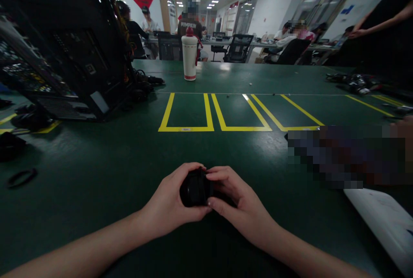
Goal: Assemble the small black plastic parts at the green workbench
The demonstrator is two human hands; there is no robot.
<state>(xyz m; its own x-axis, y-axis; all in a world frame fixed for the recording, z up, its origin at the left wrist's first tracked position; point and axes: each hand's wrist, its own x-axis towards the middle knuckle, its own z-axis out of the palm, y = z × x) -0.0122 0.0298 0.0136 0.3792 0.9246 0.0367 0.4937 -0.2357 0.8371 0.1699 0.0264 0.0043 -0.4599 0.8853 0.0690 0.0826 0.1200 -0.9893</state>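
Between my two hands is a small dark, rounded object [195, 188], black all over; its exact kind does not show. My left hand [169, 196] curls round its left side, thumb and fingers closed on it. From the right, my right hand [234, 194] grips its edge with thumb and fingertips. Both hands are low over the green table [129, 174], near its front. The underside of the black object and some of my fingers are hidden.
A black computer case [64, 50] with cables stands at the left. A white tumbler [189, 58] is at the back, behind yellow tape outlines [186, 129]. A black ring [22, 177] lies far left, a white object [380, 213] at right. A person [383, 32] stands far right.
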